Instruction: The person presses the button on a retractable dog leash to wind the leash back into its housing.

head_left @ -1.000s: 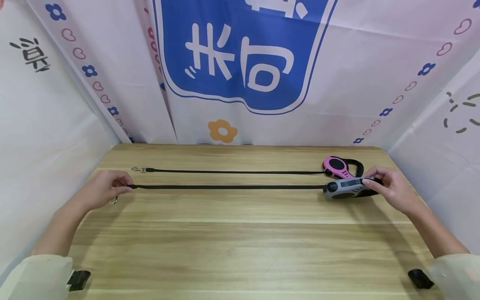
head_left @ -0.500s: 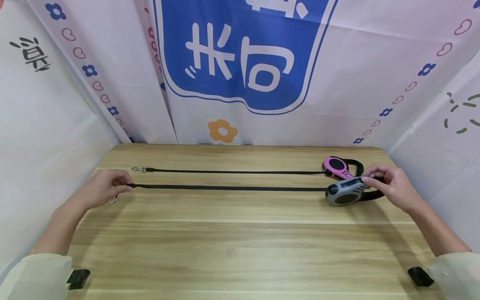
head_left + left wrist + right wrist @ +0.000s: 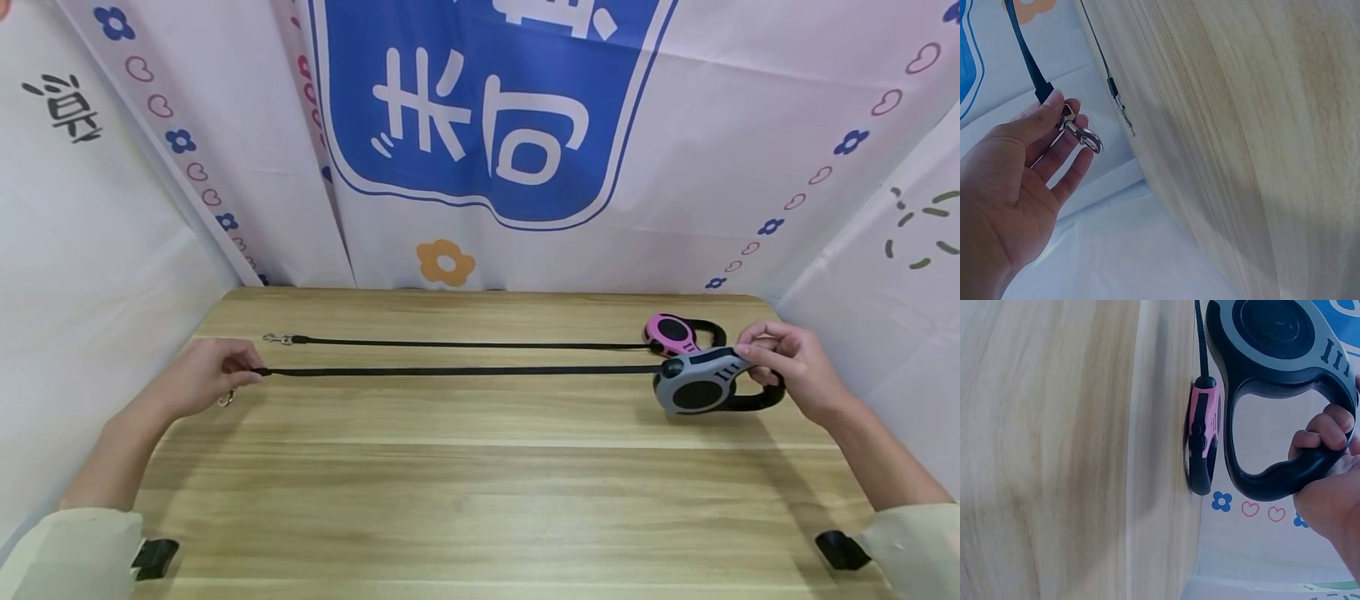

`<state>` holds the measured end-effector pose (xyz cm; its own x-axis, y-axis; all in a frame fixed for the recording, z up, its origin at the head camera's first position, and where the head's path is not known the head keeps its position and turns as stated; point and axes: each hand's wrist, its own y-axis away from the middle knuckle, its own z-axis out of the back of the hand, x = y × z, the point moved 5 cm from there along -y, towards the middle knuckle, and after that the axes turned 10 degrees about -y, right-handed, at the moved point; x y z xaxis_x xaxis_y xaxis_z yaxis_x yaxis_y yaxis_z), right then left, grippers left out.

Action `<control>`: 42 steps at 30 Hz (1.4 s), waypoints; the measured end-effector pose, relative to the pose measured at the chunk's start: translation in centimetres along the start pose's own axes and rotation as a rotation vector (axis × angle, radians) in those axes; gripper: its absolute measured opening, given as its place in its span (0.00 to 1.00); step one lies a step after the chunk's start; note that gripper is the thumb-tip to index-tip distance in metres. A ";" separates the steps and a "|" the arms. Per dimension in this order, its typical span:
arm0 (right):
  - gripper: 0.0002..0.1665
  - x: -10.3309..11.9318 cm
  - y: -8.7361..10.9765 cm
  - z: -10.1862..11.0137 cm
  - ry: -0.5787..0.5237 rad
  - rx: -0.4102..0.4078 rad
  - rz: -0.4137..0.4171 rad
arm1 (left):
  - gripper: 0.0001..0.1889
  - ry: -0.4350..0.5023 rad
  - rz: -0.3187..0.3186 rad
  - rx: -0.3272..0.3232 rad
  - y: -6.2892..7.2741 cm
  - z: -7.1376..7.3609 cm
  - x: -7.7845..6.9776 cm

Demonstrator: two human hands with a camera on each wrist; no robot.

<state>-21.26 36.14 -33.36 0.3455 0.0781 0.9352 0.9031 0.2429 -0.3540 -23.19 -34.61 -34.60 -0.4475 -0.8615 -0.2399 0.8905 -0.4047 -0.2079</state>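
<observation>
A grey and black retractable dog leash (image 3: 697, 392) is held above the table at the right by my right hand (image 3: 795, 371). In the right wrist view, fingers (image 3: 1329, 428) curl through its black handle (image 3: 1272, 484). Its black strap (image 3: 465, 372) runs taut across to my left hand (image 3: 206, 375). There, thumb and fingers pinch the strap's end, and the metal clip (image 3: 1085, 136) hangs out past the fingertips in the left wrist view.
Behind, a pink retractable leash (image 3: 671, 333) lies on the wooden table (image 3: 480, 500). Its thin strap (image 3: 465, 343) stretches left to a metal clip (image 3: 277, 339). White printed cloth (image 3: 697, 167) hangs at the back and both sides.
My right hand has turned the grey leash so its round side faces me more and its handle shows, and moved slightly right. The left hand has stayed nearly still.
</observation>
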 end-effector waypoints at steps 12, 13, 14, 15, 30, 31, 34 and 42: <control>0.20 0.1 0.0 -0.4 -0.127 -0.014 -0.039 | 0.12 -0.002 -0.025 -0.029 0.2 0.1 0.0; 0.20 0.0 0.0 -0.4 -0.141 -0.012 -0.040 | 0.12 -0.002 -0.024 -0.028 0.2 0.1 0.1; 0.21 0.0 -0.1 -0.4 -0.154 -0.011 -0.040 | 0.12 -0.001 -0.020 -0.025 0.2 0.1 0.1; 0.21 0.0 -0.1 -0.5 -0.166 -0.011 -0.043 | 0.12 -0.001 -0.019 -0.024 0.1 0.1 0.0; 0.21 -0.1 -0.1 -0.4 -0.234 -0.015 -0.037 | 0.09 -0.038 0.007 0.038 -0.4 -0.3 0.5; 0.21 -0.2 -0.1 -0.4 -0.240 -0.013 -0.034 | 0.09 -0.036 0.002 0.034 -0.4 -0.3 0.6; 0.21 -0.3 -0.1 -0.3 -0.253 -0.009 -0.033 | 0.10 -0.026 -0.006 0.029 -0.3 -0.3 0.6; 0.23 -0.6 -0.1 -0.1 -0.279 -0.020 -0.068 | 0.09 0.006 -0.006 0.030 -0.3 -0.1 0.4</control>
<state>-21.56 35.93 -33.90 0.2029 0.3262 0.9233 0.9277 0.2376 -0.2878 -23.62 -34.85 -34.75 -0.4530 -0.8574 -0.2441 0.8900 -0.4188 -0.1804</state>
